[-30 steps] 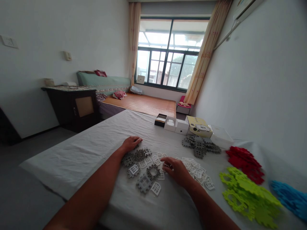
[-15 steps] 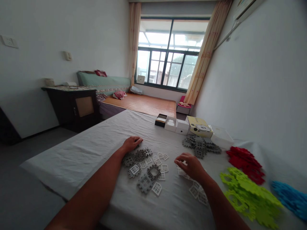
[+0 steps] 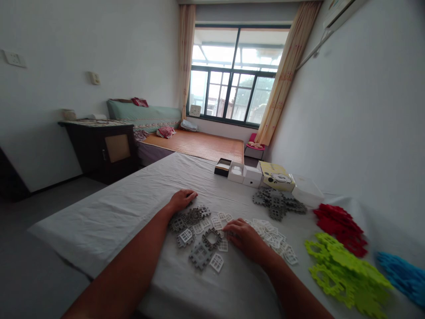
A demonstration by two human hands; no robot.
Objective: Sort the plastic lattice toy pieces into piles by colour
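My left hand [image 3: 182, 199] rests on the cloth at the far edge of a mixed pile, fingers stretched forward and loosely together. Grey notched square tiles [image 3: 199, 255] and small white window pieces [image 3: 217, 262] make up this pile. My right hand [image 3: 242, 235] lies low over its right side, fingers extended and slightly bent. Its fingertips touch the white pieces beside a grey square frame [image 3: 211, 239]; what lies under the palm is hidden. Right of this hand spreads a heap of white window pieces [image 3: 274, 239].
Grey tiles [image 3: 277, 201], red pieces [image 3: 340, 228], lime-green pieces [image 3: 348, 270] and blue pieces [image 3: 401, 277] lie in separate heaps to the right. Small boxes [image 3: 251, 176] and a yellow box [image 3: 275, 175] line the far side of the cloth-covered table [image 3: 133, 217].
My right hand has moved left from the white heap to the mixed pile, uncovering the heap. The grey frame and nearby white pieces have shifted slightly left. My left hand stays still.
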